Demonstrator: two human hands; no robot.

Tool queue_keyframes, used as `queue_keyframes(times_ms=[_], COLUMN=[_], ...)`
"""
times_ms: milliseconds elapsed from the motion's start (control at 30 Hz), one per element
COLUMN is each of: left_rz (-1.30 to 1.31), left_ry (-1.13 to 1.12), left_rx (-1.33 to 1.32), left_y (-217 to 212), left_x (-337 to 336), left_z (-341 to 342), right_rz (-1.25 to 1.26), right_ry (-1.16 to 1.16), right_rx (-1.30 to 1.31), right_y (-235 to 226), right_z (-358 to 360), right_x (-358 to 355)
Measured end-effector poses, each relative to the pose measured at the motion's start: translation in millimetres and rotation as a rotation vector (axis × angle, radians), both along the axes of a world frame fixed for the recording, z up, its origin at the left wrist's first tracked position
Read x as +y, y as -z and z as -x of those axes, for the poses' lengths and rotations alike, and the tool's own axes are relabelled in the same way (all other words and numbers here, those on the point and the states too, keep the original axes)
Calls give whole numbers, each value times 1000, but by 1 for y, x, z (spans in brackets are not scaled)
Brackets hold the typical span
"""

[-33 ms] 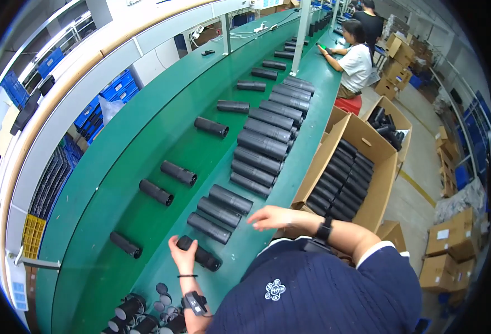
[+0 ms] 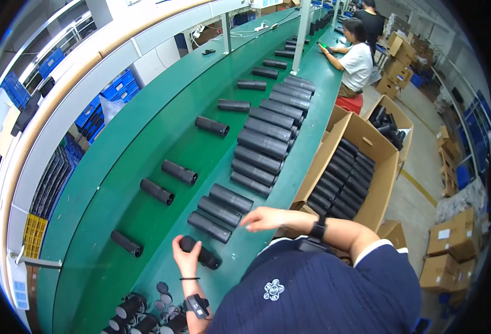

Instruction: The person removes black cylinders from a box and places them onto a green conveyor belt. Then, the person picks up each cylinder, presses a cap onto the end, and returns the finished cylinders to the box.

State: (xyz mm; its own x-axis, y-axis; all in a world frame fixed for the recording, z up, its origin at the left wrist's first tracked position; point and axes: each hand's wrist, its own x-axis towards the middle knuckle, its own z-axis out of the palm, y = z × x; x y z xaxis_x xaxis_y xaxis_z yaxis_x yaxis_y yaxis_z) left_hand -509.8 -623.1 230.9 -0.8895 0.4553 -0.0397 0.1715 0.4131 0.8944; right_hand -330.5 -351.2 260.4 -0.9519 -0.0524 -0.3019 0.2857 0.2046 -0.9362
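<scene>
My left hand (image 2: 186,256) is wrapped round the upper end of a black tube (image 2: 208,259), which lies slantwise over the green bench. My right hand (image 2: 262,219) hovers at the near ends of three black tubes (image 2: 219,211) lying side by side; it holds nothing that I can see, and its fingers are loosely stretched. Beyond them, a longer row of black tubes (image 2: 262,142) lies along the bench. Close to my left forearm is a cluster of short black cylinders and round caps (image 2: 131,306).
Spaced black tubes (image 2: 157,191) lie on the green conveyor belt (image 2: 128,217). At my right stands a cardboard box (image 2: 362,139) packed with tubes, with another box (image 2: 404,122) behind it. Farther up the bench (image 2: 326,92) a co-worker (image 2: 358,64) sits, and a metal post (image 2: 301,39) rises from it.
My right hand has shifted slightly left toward the three tubes. My left hand, with the black tube in it, has moved a little to the right.
</scene>
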Motion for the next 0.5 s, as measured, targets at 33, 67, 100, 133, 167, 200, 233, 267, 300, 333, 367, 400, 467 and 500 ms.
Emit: queue_keyframes(times_ms=[33, 67, 100, 133, 167, 200, 233, 267, 300, 333, 367, 400, 467, 500], left_rz=[-48, -84, -121, -144, -117, -124, -130, -128, -124, -196, -269, -245, -339, -435], left_ry=[49, 55, 66, 86, 101, 88, 71, 86, 83, 71, 60, 54, 61, 75], left_rx=[1, 34, 68, 66, 92, 80, 67, 83, 84, -31, -147, -150, -232, -312], left_y=[-12, -17, -19, -20, -21, -20, -18, -23, -21, -18, -16, -14, -18, -19], left_x=[0, 2, 5, 8, 10, 13, 14, 14, 11, 6, 2, -1, -3, -3], left_z=[-14, -29, -44, -55, -65, -72, -77, -82, -81, -81, -80, -80, -82, -82], right_rz=[-57, -6, 43, 73, 102, 132, 162, 178, 181, 221, 259, 280, 304, 325], right_ry=[-108, -143, -174, -171, -169, -154, -142, -150, -154, -183, -213, -222, -234, -239], right_rx=[68, 79, 90, 25, -43, -54, -67, -87, -86, -87, -89, -59, -108, -152], right_y=[2, 4, 7, 8, 9, 16, 19, 23, 26, 25, 24, 23, 19, 17], right_z=[20, 38, 53, 67, 76, 82, 86, 88, 90, 90, 90, 89, 89, 89], right_x=[-9, -22, -36, -51, -65, -75, -82, -87, -88, -89, -89, -89, -92, -92])
